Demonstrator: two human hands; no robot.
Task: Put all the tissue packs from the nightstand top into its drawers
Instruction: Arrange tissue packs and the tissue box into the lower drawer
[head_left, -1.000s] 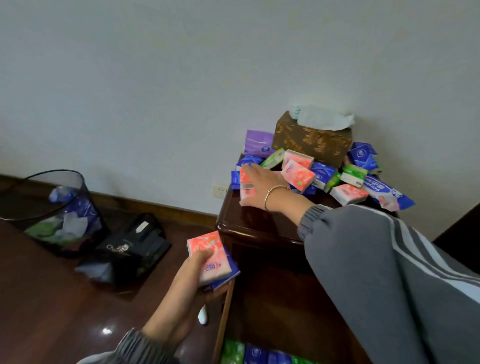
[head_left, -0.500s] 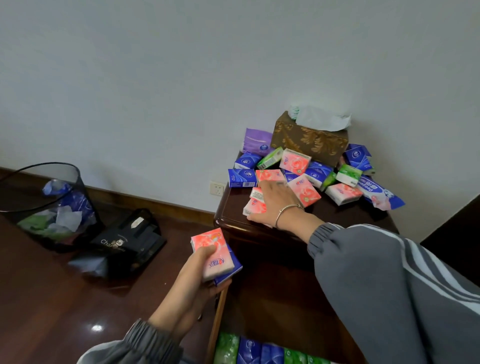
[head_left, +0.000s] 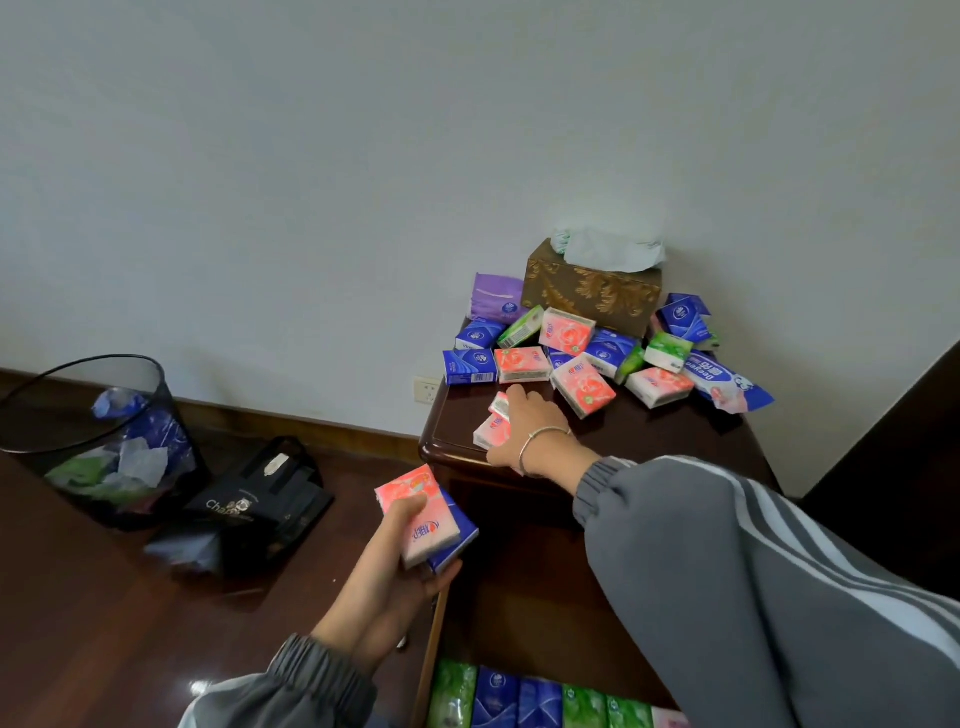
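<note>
**tidy_tom:** Looks like you're mid-gather, not stowing yet. Your left hand (head_left: 400, 561) is curled round a stack of two flat plastic-wrapped tissue packs (head_left: 423, 517), pink on blue. You're holding it just off the front left corner of the dark wooden nightstand (head_left: 675, 436), above the left edge of the open drawer (head_left: 429, 660). That drawer already has a row of green and blue packs in it.

**boxfan:** Yep, and your right hand (head_left: 532, 428) lies palm-down over two small pink packs (head_left: 491, 431) near the top's front left edge. Can't tell if your fingers actually clamp them or just press. My guess is you need a proper grip on those two next, then both handfuls go down into the drawer. Plenty left tho: the loose heap of pink, blue and green packs (head_left: 587, 364) sits further back, just beyond your fingertips, in front of the gold patterned tissue box (head_left: 592, 296).
</note>
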